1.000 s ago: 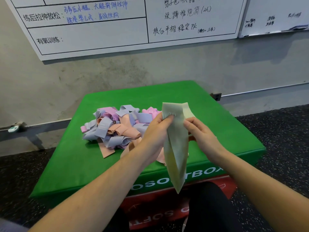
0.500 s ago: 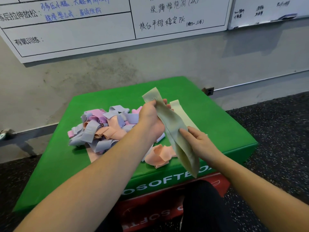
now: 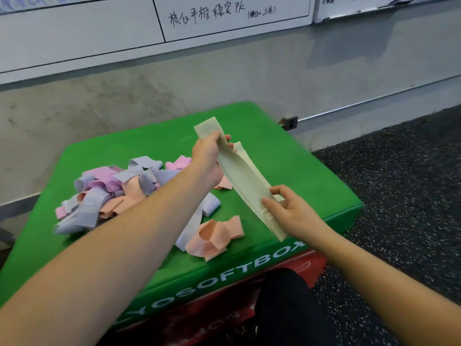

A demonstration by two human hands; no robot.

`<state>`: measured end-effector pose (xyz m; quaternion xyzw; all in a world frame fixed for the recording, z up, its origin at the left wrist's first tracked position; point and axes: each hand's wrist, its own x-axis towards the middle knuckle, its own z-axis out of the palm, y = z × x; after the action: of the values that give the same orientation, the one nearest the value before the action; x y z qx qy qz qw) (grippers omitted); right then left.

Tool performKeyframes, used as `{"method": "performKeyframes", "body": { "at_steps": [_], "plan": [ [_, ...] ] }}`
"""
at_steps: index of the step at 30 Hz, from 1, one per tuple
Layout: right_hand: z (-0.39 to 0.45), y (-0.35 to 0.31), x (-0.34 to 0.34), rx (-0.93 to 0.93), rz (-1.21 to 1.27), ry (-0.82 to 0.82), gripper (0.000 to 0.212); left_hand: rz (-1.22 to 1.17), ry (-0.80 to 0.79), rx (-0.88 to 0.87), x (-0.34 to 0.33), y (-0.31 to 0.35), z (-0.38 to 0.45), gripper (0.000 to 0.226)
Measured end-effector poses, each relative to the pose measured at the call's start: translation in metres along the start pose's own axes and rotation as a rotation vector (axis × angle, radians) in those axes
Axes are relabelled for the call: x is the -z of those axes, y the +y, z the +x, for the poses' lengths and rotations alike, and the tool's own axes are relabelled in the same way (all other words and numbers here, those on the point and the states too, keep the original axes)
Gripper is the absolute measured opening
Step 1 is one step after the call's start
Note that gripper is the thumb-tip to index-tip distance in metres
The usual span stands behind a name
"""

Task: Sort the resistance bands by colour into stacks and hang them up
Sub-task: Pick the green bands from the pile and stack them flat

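Observation:
A pale yellow-green resistance band point(image 3: 243, 177) stretches slantwise between my hands above the green soft box point(image 3: 287, 158). My left hand point(image 3: 208, 159) grips its upper end, and my right hand point(image 3: 290, 212) pinches its lower end near the box's front right. A second pale yellow-green band lies right behind the first. On the left part of the box sits a jumbled pile of lilac, pink and peach bands point(image 3: 107, 193). A loose peach band point(image 3: 215, 236) lies near the front edge, beside a lilac one.
The green box rests on a red box point(image 3: 306, 265). Behind stands a grey wall with whiteboards point(image 3: 224, 18). Dark speckled floor point(image 3: 411, 183) extends to the right. A small wall bracket point(image 3: 289, 122) sits at the box's far right corner.
The band hung upright from both hands a second ago. My right hand has slid down to its lower end, and the band now lies slanted and flatter over the box.

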<state>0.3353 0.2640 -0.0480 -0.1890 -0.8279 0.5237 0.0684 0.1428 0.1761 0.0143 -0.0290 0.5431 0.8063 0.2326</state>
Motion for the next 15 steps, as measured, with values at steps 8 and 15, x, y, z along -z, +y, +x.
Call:
{"method": "performKeyframes", "body": {
  "at_steps": [8, 15],
  "plan": [
    [0.028, 0.011, 0.03, -0.072, -0.109, 0.077, 0.013, 0.259, -0.039, -0.077, -0.011, -0.015, 0.056, 0.009],
    [0.051, 0.021, 0.047, -0.056, 0.066, 0.042, 0.016, 0.42, -0.006, -0.14, -0.01, -0.017, 0.105, 0.014]
  ]
}}
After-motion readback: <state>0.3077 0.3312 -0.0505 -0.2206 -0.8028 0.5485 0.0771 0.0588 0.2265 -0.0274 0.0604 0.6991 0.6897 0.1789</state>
